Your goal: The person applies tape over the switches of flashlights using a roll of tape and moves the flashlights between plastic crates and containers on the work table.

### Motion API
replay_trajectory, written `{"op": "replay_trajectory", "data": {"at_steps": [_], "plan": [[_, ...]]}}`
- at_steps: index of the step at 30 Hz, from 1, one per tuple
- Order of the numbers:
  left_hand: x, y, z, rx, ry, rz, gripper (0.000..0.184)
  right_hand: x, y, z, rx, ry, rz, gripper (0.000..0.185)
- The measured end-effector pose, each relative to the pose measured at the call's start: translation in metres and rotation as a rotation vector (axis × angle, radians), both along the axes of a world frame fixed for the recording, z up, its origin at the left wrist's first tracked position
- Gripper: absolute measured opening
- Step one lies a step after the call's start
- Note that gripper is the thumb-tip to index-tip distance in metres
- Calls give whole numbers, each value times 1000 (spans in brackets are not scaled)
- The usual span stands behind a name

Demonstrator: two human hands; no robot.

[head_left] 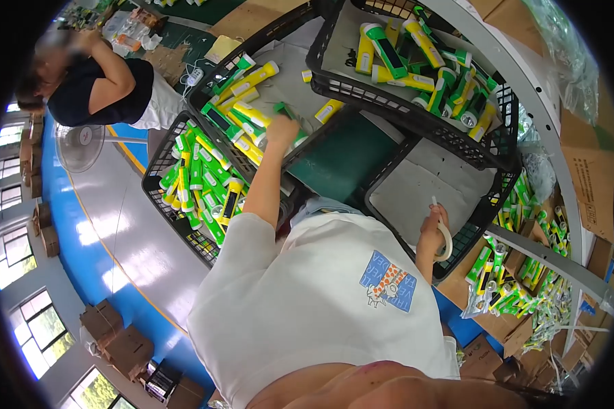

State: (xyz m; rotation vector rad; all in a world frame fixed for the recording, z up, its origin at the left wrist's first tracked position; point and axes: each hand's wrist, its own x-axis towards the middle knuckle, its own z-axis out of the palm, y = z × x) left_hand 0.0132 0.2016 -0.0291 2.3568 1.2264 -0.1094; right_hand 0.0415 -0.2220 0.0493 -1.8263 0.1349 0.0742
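Observation:
My left hand (282, 131) reaches into a black crate (305, 151) on the left, its fingers closed around a green flashlight (282, 109) that they partly cover. Yellow and green flashlights (247, 114) lie beside it on the crate's grey lining. On the right, my right hand (430, 235) is closed on a roll of cream tape (445, 244), which hangs by the wrist. A short pale strip (434, 200) sticks up from those fingers. Below that hand is a crate lined with grey sheet (423, 180).
A heaped crate of flashlights (396, 85) stands at the back right; another crate (158, 178) is full at the left. Between them shows a green surface (341, 153). A person (109, 88) sits near a fan (82, 146). Bagged flashlights (501, 290) and a metal rail (559, 262) are at right.

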Motion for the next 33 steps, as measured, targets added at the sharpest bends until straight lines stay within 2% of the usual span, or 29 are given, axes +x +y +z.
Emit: {"op": "replay_trajectory", "data": {"at_steps": [1,2,5,6,8,10,11,13,14,15,17,18,19,20,21,22,23,26,28,31,33], "plan": [[-7,-5,-5,-47,148,-61,61,0,9,-2,29,40,43,25],[-8,-9,-14,-128,168,-43,74,1,20,-3,59,78,90,25],[-5,-5,-22,-245,180,13,75,4,56,-4,35,14,199,25],[-5,-3,-29,-226,118,65,71,4,68,8,62,89,238,26],[-4,5,-39,-240,39,166,63,5,87,19,57,23,338,27],[-9,11,-31,-539,-213,258,60,9,96,22,75,-28,447,25],[-10,8,-52,-702,-618,296,52,12,100,22,101,-25,495,24],[-16,-32,33,-1034,-1019,333,45,13,109,32,120,39,556,21],[-20,-51,66,-1131,-1056,301,44,15,113,34,133,73,593,21],[-24,-67,85,-1230,-1094,270,44,15,117,45,183,193,631,20],[-28,-91,91,-1577,-1141,123,41,11,132,68,165,154,656,18],[-29,-105,95,-1785,-1182,67,40,16,134,58,246,81,747,15],[-30,-121,114,-1718,-1070,198,44,18,136,57,286,52,766,14],[-30,-130,112,-1710,-1005,53,46,20,138,57,324,20,788,14],[-29,-139,114,-1645,-955,40,45,22,140,57,339,-46,781,13],[-28,-148,116,-1580,-907,29,45,22,137,60,349,-1,780,12],[-26,-154,100,-1541,-958,69,41,23,134,64,359,45,784,12],[-24,-162,110,-1565,-897,100,37,27,125,59,468,89,732,10],[-24,-167,128,-1557,-836,101,35,29,117,60,381,30,737,10],[-24,-171,132,-1484,-744,-38,37,30,109,50,353,38,744,11],[-24,-175,120,-1290,-747,-141,40,26,107,48,325,12,738,11]]}}
